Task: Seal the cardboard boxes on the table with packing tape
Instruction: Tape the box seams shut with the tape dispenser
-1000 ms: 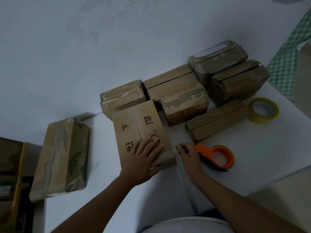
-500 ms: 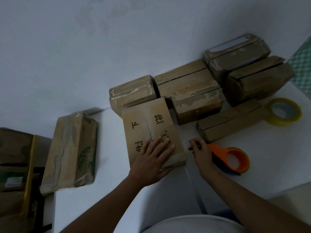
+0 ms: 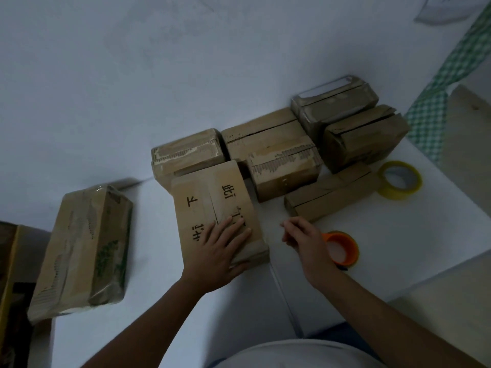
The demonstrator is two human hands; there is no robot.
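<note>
My left hand (image 3: 220,251) lies flat on the box with black letters (image 3: 212,208), near the end closest to me. My fingers are straight and a bit spread, and they press down on the top of the box, right by the line where its two flaps meet. My thumb hangs over the near edge.

My right hand (image 3: 305,240) floats just to the right of that box and does not touch it. Its fingers are curled in and the tips come close together, like a pinch. I cannot tell if there is anything between them.

The orange tape holder (image 3: 341,248) sits on the white table (image 3: 411,248) just behind my right hand. A yellow roll of tape (image 3: 400,180) lies farther back on the right. It is beside a long thin box (image 3: 329,195). More brown boxes stand in a bunch against the wall. One wrapped box (image 3: 82,251) lies apart, far to the left.
</note>
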